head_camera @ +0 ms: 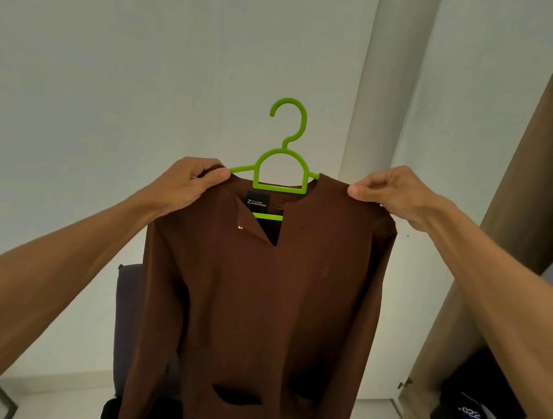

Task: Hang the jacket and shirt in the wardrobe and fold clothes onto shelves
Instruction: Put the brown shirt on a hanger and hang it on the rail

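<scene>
With shirt (258, 293) on hanger (282, 161), left hand (188, 182) and right hand (394, 195) grips pinched on shoulders; next: hook onto wardrobe (548, 171) rail.

Brown long-sleeved shirt (256, 310) on a lime-green hanger (282, 161), held up by its shoulders — hook upright, sleeves hanging, V-neck open, wardrobe (522, 220) at right

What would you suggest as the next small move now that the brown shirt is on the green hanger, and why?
Probably shift one hand to the hanger below its hook and turn right toward the open wardrobe. The brown shirt already sits on the hanger, but the left hand and right hand both pinch its shoulders, leaving the hook free but unguided.
</scene>
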